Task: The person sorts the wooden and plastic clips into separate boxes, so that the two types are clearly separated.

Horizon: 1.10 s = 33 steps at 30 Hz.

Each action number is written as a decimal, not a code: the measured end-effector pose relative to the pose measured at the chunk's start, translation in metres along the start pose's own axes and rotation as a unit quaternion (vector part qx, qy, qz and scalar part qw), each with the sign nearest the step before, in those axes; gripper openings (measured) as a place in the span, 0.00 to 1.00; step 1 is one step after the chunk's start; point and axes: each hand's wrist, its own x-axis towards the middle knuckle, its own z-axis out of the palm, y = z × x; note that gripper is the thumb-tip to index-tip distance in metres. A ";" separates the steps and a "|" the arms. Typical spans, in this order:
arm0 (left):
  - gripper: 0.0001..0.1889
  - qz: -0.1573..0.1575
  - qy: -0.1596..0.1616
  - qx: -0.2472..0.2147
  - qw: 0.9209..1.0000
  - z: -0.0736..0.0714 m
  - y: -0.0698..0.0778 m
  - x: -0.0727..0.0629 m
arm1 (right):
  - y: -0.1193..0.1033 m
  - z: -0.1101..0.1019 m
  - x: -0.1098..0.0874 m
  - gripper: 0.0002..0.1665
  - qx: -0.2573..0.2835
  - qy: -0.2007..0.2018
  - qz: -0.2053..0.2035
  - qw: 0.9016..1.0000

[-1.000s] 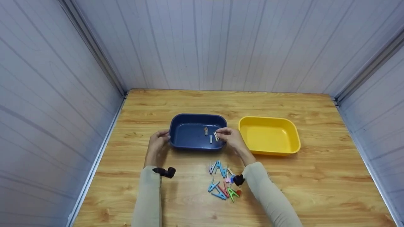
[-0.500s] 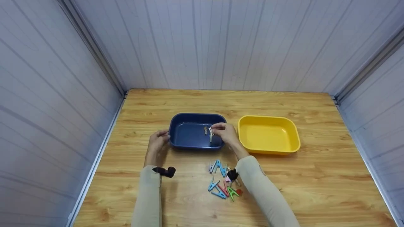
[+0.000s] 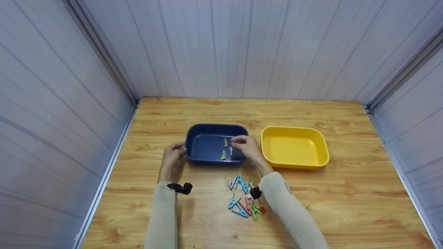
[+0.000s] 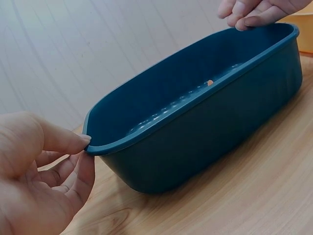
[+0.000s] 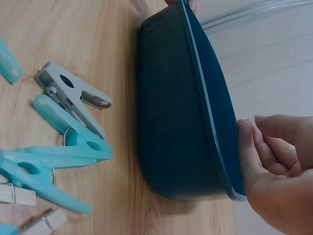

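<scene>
My left hand [image 3: 172, 157] pinches the left end of the dark blue bin [image 3: 204, 147] between thumb and fingers, as the left wrist view shows at the rim [image 4: 89, 143]. Over the bin's right side hovers my right hand [image 3: 248, 148], fingers loosely bent with nothing between them; the right wrist view has this hand [image 5: 281, 159] beside the rim. On the bin's floor lie three small clothespins: one with an orange-brown top [image 3: 225, 143], a pale clothespin [image 3: 231, 151] near the right fingertips, and a clothespin with a yellow end [image 3: 223, 155].
A yellow bin [image 3: 294, 148] stands to the right of the blue one. Several clothespins lie in front on the wooden table, among them a blue clothespin [image 3: 239, 180], a green clothespin [image 3: 255, 211] and a grey clothespin [image 5: 73, 93]. Panelled walls enclose the table's back and sides.
My right hand moved left over the blue bin and let go of a small clothespin, which now lies on the bin's floor. The left hand has stayed at the rim.
</scene>
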 end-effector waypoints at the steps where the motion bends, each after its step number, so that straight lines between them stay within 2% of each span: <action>1: 0.20 0.001 0.001 -0.001 1.000 0.000 0.000 0.000 | 0.000 0.000 0.000 0.13 0.002 0.001 0.000 1.000; 7: 0.18 0.026 -0.002 -0.024 0.999 -0.001 0.000 -0.004 | 0.000 -0.004 -0.002 0.14 0.027 -0.005 -0.004 1.000; 9: 0.18 0.031 -0.002 -0.013 0.999 -0.001 0.001 -0.005 | 0.000 -0.005 -0.004 0.14 0.036 -0.007 -0.006 0.999; 14: 0.20 0.017 0.004 0.032 0.999 -0.001 0.002 -0.004 | 0.001 -0.007 -0.008 0.12 0.049 -0.015 -0.012 0.999; 17: 0.21 0.009 0.000 0.023 1.000 -0.001 0.002 -0.003 | 0.003 -0.009 -0.011 0.12 0.058 -0.030 -0.012 0.998; 22: 0.20 0.016 0.003 0.023 1.000 0.000 0.001 -0.003 | 0.005 -0.016 -0.019 0.13 0.058 -0.055 -0.013 0.997; 29: 0.20 -0.013 0.000 -0.003 1.000 0.000 0.001 -0.003 | 0.001 -0.026 -0.030 0.13 0.028 -0.070 -0.025 0.997; 33: 0.20 -0.018 0.002 -0.011 1.000 0.001 0.000 -0.001 | 0.000 -0.032 -0.036 0.14 0.025 -0.081 -0.038 0.996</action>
